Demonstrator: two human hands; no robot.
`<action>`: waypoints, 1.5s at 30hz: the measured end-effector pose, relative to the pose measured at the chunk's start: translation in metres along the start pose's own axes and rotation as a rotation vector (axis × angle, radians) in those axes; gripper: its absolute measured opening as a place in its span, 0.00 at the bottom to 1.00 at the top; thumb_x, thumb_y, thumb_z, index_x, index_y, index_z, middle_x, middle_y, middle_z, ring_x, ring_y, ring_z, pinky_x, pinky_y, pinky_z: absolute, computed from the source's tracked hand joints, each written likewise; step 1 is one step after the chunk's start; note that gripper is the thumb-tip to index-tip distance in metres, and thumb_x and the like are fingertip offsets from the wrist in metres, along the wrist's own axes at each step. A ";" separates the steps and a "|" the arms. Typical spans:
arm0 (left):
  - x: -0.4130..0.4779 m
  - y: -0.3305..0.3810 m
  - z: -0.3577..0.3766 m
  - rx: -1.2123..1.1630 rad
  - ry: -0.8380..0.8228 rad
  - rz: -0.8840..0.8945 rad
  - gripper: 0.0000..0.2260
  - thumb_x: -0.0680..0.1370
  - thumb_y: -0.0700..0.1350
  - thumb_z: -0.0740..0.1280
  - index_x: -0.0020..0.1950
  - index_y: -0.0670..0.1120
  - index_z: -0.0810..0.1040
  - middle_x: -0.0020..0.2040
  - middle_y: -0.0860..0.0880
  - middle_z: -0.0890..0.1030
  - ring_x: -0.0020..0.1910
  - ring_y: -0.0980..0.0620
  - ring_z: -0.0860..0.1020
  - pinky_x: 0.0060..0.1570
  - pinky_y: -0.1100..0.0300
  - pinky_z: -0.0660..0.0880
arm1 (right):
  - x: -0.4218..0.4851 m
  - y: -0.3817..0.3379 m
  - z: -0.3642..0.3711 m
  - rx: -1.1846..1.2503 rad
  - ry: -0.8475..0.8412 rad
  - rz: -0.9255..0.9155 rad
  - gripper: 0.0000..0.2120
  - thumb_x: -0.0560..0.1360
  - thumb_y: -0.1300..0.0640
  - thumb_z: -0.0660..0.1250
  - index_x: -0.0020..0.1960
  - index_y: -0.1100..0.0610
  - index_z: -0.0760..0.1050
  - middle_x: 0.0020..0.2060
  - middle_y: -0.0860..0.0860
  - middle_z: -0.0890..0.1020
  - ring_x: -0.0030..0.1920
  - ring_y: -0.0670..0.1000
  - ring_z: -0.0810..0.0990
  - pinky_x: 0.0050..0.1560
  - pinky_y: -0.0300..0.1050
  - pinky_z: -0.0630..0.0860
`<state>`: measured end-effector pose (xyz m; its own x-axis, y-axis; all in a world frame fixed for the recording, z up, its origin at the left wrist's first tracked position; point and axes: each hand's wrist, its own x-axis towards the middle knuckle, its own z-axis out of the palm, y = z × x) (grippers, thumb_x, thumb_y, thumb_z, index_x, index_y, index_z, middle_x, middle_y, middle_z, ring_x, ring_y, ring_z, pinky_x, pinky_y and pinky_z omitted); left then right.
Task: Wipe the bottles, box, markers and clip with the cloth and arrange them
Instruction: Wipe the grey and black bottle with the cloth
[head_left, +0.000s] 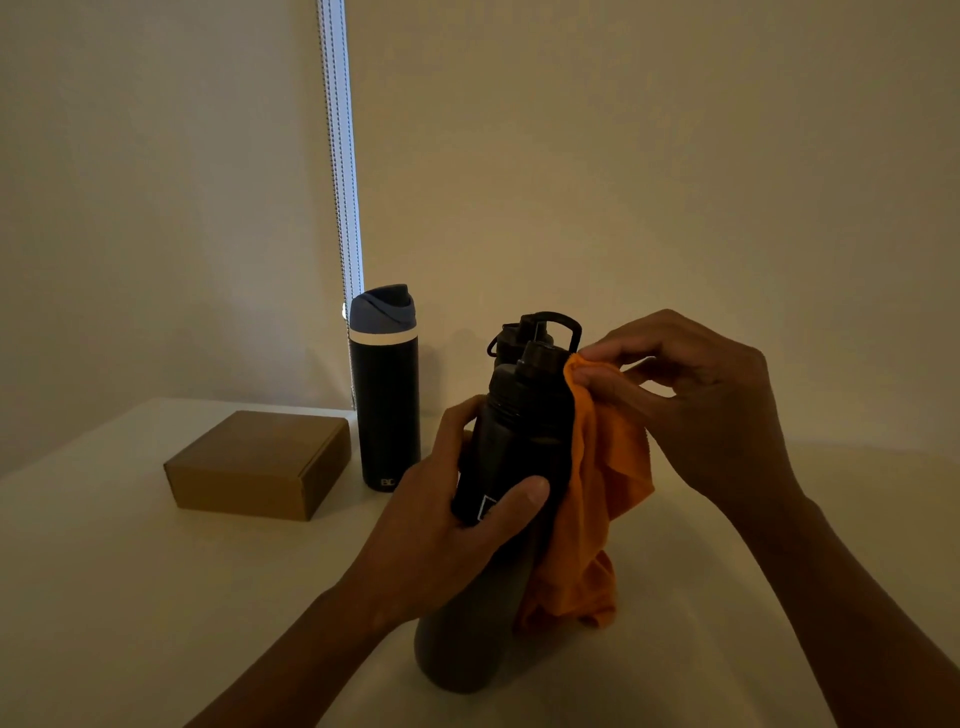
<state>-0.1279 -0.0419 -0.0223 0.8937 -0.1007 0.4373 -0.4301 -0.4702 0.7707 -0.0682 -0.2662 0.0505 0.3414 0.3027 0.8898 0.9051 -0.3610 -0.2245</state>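
The dark bottle, rigid and probably slippery, is gripped mid-body by the left hand; the limp orange cloth is pinched by right-hand fingers near the cap.

Soft orange cloth drapes in folds at 3 o'clock of the matt dark plastic bottle. The box is plain brown cardboard; the table is smooth, pale.

Open table surface lies front-left and right of the hands. Obstacles: cardboard box and upright blue-capped bottle at rear-left, just beside each other, near the wall.
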 end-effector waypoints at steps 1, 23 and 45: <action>0.000 0.000 0.000 0.003 0.007 0.000 0.32 0.65 0.80 0.60 0.65 0.81 0.50 0.56 0.78 0.73 0.55 0.77 0.74 0.46 0.79 0.72 | 0.000 0.000 -0.001 0.000 -0.002 0.001 0.10 0.74 0.55 0.75 0.54 0.59 0.83 0.48 0.49 0.83 0.50 0.51 0.83 0.47 0.40 0.80; 0.002 0.005 0.002 -0.004 0.006 -0.049 0.48 0.66 0.63 0.79 0.77 0.61 0.55 0.74 0.56 0.71 0.71 0.57 0.72 0.69 0.57 0.73 | 0.010 -0.035 0.001 -0.071 -0.013 -0.039 0.12 0.74 0.54 0.76 0.55 0.57 0.83 0.48 0.47 0.84 0.49 0.48 0.83 0.43 0.38 0.80; 0.000 -0.013 0.005 0.272 0.133 0.047 0.34 0.69 0.79 0.55 0.71 0.71 0.49 0.63 0.59 0.75 0.54 0.60 0.75 0.58 0.58 0.77 | 0.016 -0.047 0.001 -0.282 -0.084 -0.037 0.10 0.75 0.50 0.75 0.53 0.53 0.83 0.45 0.45 0.82 0.45 0.44 0.80 0.42 0.39 0.80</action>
<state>-0.1219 -0.0403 -0.0344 0.8414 -0.0203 0.5401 -0.4041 -0.6871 0.6038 -0.1049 -0.2439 0.0747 0.3396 0.3881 0.8568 0.8152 -0.5759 -0.0623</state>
